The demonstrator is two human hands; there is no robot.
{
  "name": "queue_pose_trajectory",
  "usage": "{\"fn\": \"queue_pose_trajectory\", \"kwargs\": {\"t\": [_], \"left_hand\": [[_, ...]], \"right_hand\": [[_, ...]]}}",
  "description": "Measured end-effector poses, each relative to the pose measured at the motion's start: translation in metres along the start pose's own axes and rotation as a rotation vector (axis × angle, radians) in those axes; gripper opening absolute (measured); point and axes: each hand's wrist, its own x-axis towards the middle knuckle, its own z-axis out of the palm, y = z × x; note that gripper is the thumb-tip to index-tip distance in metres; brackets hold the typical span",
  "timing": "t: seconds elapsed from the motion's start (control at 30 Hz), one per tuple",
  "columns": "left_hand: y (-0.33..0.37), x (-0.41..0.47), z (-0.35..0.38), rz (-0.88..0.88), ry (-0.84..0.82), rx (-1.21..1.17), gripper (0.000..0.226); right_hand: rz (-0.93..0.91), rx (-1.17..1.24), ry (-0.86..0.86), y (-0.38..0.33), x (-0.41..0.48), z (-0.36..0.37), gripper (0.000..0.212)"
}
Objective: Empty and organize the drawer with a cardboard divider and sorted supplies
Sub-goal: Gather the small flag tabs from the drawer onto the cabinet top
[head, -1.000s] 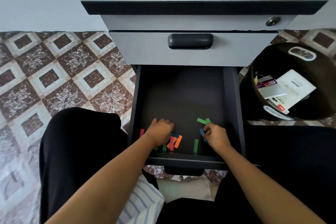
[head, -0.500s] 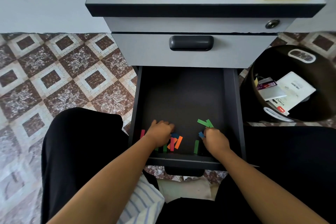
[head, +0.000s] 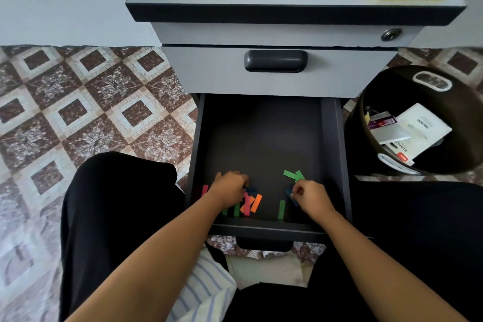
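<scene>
There — a "STAPLE" box (head: 398,151) in the bin (head: 358,123), blue strip (head: 289,193) in right hand (head: 312,197).

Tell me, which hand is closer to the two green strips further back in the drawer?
Right. The right hand, pinching a blue strip, sits just in front of the green strips; the left hand is farther, off to their left.

Drawer (head: 332,138) rear bare; paper strips (head: 254,202) frontward.
</scene>
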Motion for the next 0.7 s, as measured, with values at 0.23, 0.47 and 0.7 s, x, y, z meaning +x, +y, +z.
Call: {"fn": "queue_pose_trajectory", "kwargs": {"t": [0.23,0.47,0.7], "left_hand": [[0.001,0.0,0.0,0.004,0.004,-0.008,0.024],[0.0,-0.001,0.001,0.004,-0.001,-0.017,0.023],[-0.001,-0.004,-0.002,-0.039,-0.005,-0.056,0.025]], "right_hand": [[0.03,-0.076,-0.056,0.003,0.002,0.005,0.012],[-0.088,-0.328,-0.032,-0.007,-0.001,0.009,0.016],[-0.163,-0.431,-0.051,-0.017,-0.004,0.009,0.011]]}}
